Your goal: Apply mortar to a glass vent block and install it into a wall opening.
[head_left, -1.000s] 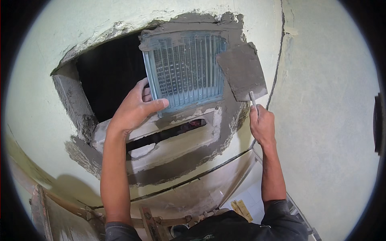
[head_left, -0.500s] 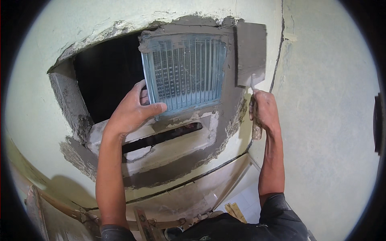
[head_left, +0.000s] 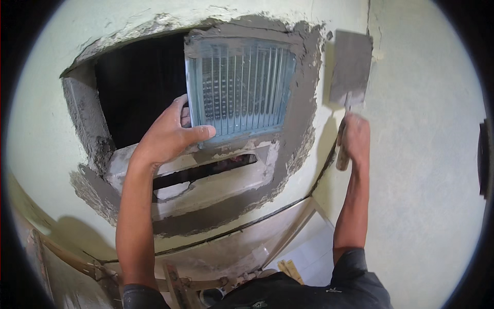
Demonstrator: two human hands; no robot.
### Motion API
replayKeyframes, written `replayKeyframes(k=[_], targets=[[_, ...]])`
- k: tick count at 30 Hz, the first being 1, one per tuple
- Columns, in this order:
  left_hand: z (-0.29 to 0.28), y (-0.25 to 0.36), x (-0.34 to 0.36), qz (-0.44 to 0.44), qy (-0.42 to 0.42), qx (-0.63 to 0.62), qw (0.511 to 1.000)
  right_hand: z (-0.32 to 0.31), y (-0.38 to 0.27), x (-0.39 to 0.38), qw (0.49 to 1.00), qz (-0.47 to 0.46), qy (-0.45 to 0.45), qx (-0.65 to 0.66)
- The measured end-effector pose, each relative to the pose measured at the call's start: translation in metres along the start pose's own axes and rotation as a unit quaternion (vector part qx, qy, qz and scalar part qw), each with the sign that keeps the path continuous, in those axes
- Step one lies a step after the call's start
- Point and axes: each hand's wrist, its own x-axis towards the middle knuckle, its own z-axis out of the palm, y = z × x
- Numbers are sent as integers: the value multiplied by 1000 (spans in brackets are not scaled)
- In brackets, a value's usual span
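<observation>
My left hand [head_left: 167, 135] grips the lower-left corner of a clear blue ribbed glass block [head_left: 246, 90], thumb on its face and fingers round its side. The block sits in the right part of the wall opening, with grey mortar [head_left: 301, 77] smeared along its top and right. To its left is a dark hollow [head_left: 138, 87]. My right hand [head_left: 352, 139] is closed on the handle of a trowel, its flat blade [head_left: 351, 69] coated in grey and raised just right of the mortar, casting a shadow on the wall.
A pale block with a long dark slot [head_left: 221, 180] lies below the glass. A plain wall [head_left: 427, 154] is at the right, with a dark object [head_left: 481, 158] at its edge. Low down are a panel [head_left: 242, 239], boards [head_left: 172, 278], white tiles [head_left: 311, 250] and a yellow piece [head_left: 288, 270].
The trowel has lifted upright and moved right, off the mortar beside the block, with my right hand rising. The view has shifted slightly. My left hand has kept its hold on the block.
</observation>
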Motion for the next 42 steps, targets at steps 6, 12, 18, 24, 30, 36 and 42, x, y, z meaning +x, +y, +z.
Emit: replayKeyframes(k=[6, 12, 18, 24, 30, 36, 42], targets=[[-4, -6, -1, -7, 26, 32, 999, 13, -3, -11, 986, -89, -18, -137], [-3, -3, 0, -6, 3, 13, 1000, 9, -36, 25, 991, -46, 11, -128], [4, 5, -3, -6, 20, 17, 1000, -15, -57, 10, 990, 38, -103, 86], [2, -5, 3, 17, 9, 38, 999, -5, -34, -50, 966, 108, -222, 76], [3, 2, -2, 22, 10, 54, 998, 6, 8, -119, 948, 180, -263, 22], [2, -2, 1, 19, 26, 81, 996, -4, 83, -191, 932, 250, -261, 19], [7, 6, -2, -14, 26, 89, 996, 5, 94, -212, 936, 275, -203, 86]])
